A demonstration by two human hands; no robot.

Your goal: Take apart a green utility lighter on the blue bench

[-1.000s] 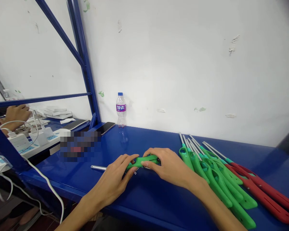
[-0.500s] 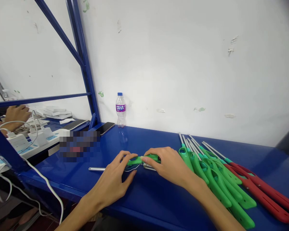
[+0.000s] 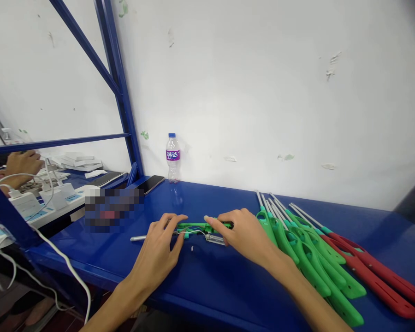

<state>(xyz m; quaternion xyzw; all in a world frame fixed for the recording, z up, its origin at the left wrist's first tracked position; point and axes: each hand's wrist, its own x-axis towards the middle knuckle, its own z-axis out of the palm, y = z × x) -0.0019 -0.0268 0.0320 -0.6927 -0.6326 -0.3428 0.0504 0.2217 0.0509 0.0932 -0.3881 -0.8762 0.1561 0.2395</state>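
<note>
A green gas lighter [image 3: 195, 226], its casing opened, lies crosswise between my hands just over the blue table. Out to the left sticks its metal tube [image 3: 138, 238]. My left hand [image 3: 161, 242] is closed around the tube end, thumb and fingers at the green part. Gripping the other end is my right hand [image 3: 245, 235], its thumb on top of the casing. A thin white wire [image 3: 197, 231] runs across the inside. Beside the right fingers shows a clear, metal-ended part [image 3: 215, 239]. A tiny pale scrap [image 3: 192, 248] lies in front.
Several green lighters [image 3: 307, 258] and two red ones [image 3: 373, 281] are piled at right. At the back stand a bottle [image 3: 173, 159] and, left of it, a phone [image 3: 152, 184]. A blue frame post [image 3: 122, 92], white cables [image 3: 65, 263] and another person's hand [image 3: 24, 163] are at left.
The green lighter has turned so its opened inside shows, and the wire now lies across it. My left fingers have shifted slightly left. A small pale scrap has appeared on the table.
</note>
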